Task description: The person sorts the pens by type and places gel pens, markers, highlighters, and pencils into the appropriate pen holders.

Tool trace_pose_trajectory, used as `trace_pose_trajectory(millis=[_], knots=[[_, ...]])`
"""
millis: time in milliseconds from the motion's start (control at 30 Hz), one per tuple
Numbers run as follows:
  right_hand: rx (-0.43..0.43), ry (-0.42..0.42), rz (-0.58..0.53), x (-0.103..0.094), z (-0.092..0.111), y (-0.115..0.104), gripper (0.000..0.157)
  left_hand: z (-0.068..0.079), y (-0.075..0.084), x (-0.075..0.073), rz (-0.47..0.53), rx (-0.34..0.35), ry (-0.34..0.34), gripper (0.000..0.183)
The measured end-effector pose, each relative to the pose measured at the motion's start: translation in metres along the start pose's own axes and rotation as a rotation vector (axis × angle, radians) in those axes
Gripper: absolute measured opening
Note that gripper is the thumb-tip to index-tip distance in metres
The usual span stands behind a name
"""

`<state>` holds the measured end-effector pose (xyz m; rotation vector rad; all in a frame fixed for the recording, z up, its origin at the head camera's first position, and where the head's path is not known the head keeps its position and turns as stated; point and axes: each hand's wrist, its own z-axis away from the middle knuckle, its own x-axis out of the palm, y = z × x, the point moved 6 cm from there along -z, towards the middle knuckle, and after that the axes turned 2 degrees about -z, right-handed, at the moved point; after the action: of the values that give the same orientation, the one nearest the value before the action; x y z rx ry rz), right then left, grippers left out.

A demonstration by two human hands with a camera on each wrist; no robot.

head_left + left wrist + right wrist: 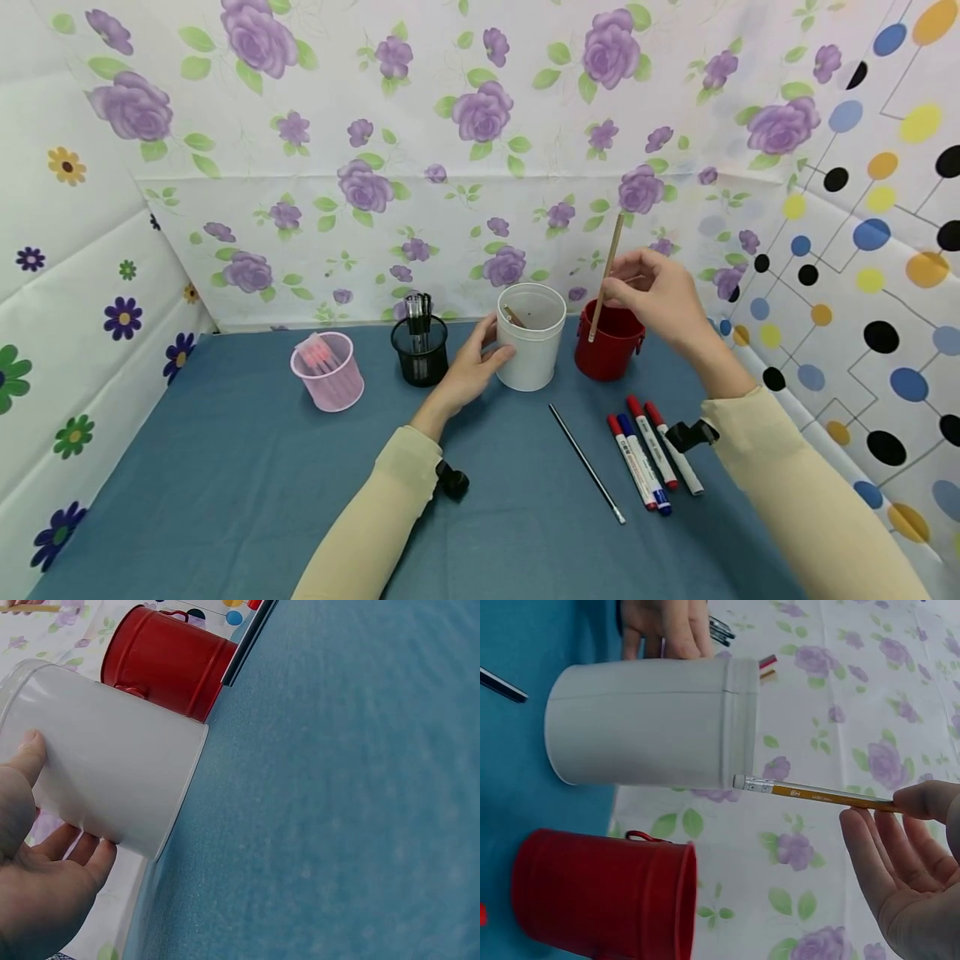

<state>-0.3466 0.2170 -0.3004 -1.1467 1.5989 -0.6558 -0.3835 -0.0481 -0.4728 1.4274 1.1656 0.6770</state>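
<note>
My left hand (468,362) grips the side of a white cup (534,358), thumb on its front and fingers round the back in the left wrist view. A couple of pencils lean inside this cup. My right hand (660,296) pinches a yellow pencil (821,793) near its upper part, between thumb and fingertips. The pencil hangs slightly tilted, its eraser end down. In the right wrist view that end is right at the white cup's rim. A red cup (611,354) with small side handles stands just to the right, partly behind the pencil in the head view.
A black mesh cup (423,367) of pens and a pink cup (333,387) with pink-tipped items stand at the left. A dark pencil (585,462) and several red and blue markers (645,454) lie in front on the blue cloth. Patterned walls close the back and sides.
</note>
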Motion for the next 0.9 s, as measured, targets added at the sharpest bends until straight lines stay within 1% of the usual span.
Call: trace_pose_trajectory(millis=[200, 300, 400, 567, 800, 900], knots=[[-0.039, 0.038, 0.017, -0.003, -0.015, -0.012, 0.025, 0.000, 0.002, 0.001, 0.010, -0.020, 0.000, 0.072], [-0.047, 0.053, 0.006, -0.003, -0.021, -0.016, 0.025, 0.001, 0.004, 0.001, 0.014, -0.020, 0.002, 0.072], [-0.048, 0.066, -0.033, -0.001, -0.028, -0.018, 0.025, 0.002, 0.005, 0.001, 0.008, -0.014, 0.009, 0.072], [-0.048, 0.075, -0.090, 0.005, -0.034, -0.021, 0.027, 0.001, 0.001, 0.000, -0.005, -0.005, 0.008, 0.071], [-0.062, 0.077, -0.141, 0.015, -0.042, -0.022, 0.027, 0.000, 0.000, 0.000, -0.006, 0.001, 0.001, 0.073], [-0.055, 0.068, -0.157, 0.020, -0.044, -0.020, 0.028, 0.001, 0.000, 0.000, -0.017, -0.005, 0.000, 0.073]])
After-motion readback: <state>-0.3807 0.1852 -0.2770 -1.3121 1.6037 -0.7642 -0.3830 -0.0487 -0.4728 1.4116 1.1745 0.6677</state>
